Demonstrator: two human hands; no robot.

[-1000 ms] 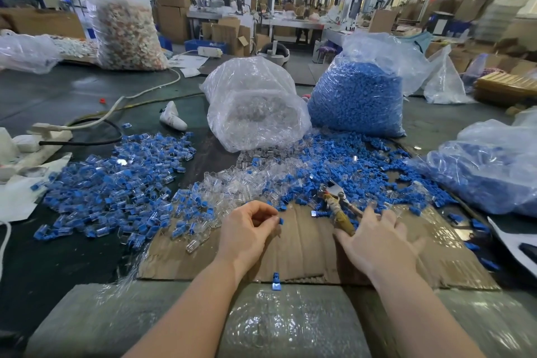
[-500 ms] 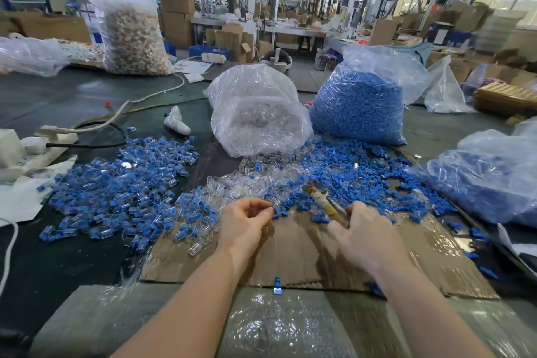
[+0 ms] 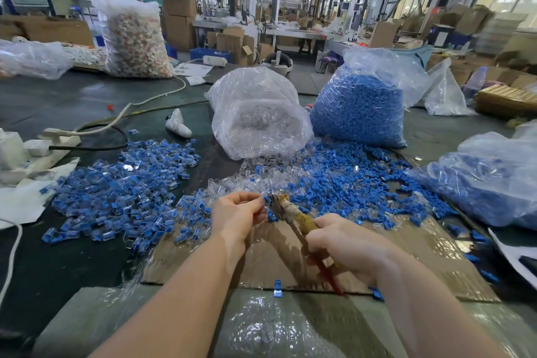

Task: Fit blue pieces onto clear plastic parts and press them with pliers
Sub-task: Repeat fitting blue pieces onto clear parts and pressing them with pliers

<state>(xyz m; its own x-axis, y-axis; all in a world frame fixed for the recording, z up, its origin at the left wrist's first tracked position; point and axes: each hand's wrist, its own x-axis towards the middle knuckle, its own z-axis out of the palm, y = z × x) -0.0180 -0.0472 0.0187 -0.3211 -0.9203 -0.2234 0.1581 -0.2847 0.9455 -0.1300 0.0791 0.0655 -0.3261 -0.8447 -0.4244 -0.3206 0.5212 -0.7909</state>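
Factory floor stretches behind a dark work table (image 3: 72, 102) strewn with parts, with a flattened brown cardboard sheet (image 3: 406, 264) under the hands. At the middle of the view the left hand (image 3: 236, 216) pinches a small blue-and-clear plastic piece (image 3: 266, 200) between curled fingertips, holding it against the nose of the tape-wrapped pliers (image 3: 293, 216). The right hand (image 3: 348, 250) is wrapped around the pliers' handles, one red grip poking out toward 5 o'clock. Whether the jaws are already biting on the piece cannot be told; blur hides the tip.

At 9 o'clock lies a heap of assembled blue-and-clear parts (image 3: 122, 186); at 12 o'clock sits a clear bag of transparent shells (image 3: 258, 116), and at 1 o'clock a bag of loose blue inserts (image 3: 360, 110), both spilling toward the hands.

The piece is probably very light, rigid and slick, so it could skate or pop out of the jaws. Holding it by the clear body's sides, leaving the blue cap free for the pliers, seems safest, and thin clear plastic may crack under a hard squeeze.
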